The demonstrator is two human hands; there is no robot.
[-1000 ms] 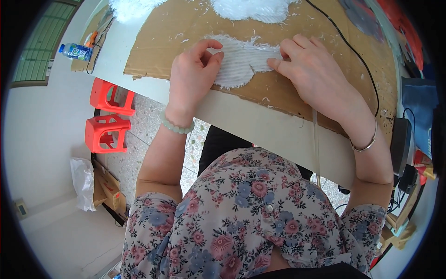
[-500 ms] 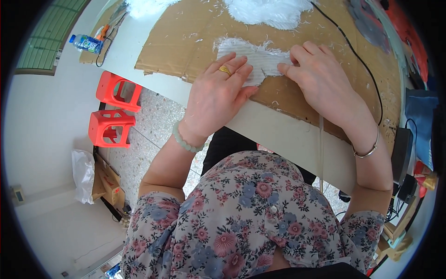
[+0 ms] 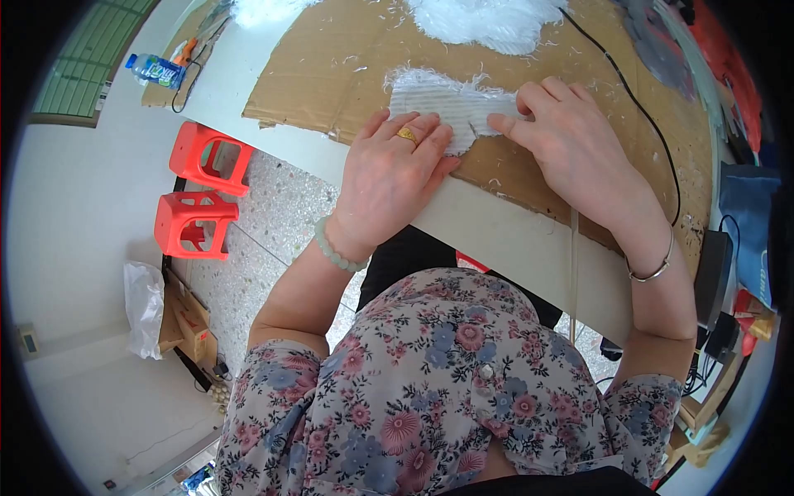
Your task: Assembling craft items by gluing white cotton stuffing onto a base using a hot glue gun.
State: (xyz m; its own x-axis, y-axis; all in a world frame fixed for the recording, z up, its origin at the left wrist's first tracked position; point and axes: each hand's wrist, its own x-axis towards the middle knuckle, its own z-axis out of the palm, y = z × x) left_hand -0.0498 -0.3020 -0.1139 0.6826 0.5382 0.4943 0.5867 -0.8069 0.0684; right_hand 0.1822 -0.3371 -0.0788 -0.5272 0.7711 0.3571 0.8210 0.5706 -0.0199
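Frayed white woven fabric patch lies on brown cardboard sheet at 12 o'clock. Left hand flat, fingers spread, pressing it; right hand fingertips pinning its 3 o'clock edge. Likely light, limp, sheds threads: grip edges. Blue-labelled clear plastic bottle at 10 o'clock.

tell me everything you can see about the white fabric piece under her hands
The white fabric piece is a small, roughly rectangular patch with fine ribbed lines and fuzzy, frayed edges, most ragged along its far side. It looks like a soft woven or knitted textile. It lies flat on the brown cardboard sheet near the table's front edge. The left hand presses flat on its near left part, fingers spread; the right hand touches its right end with its fingertips. Loose white fibres lie scattered around it.
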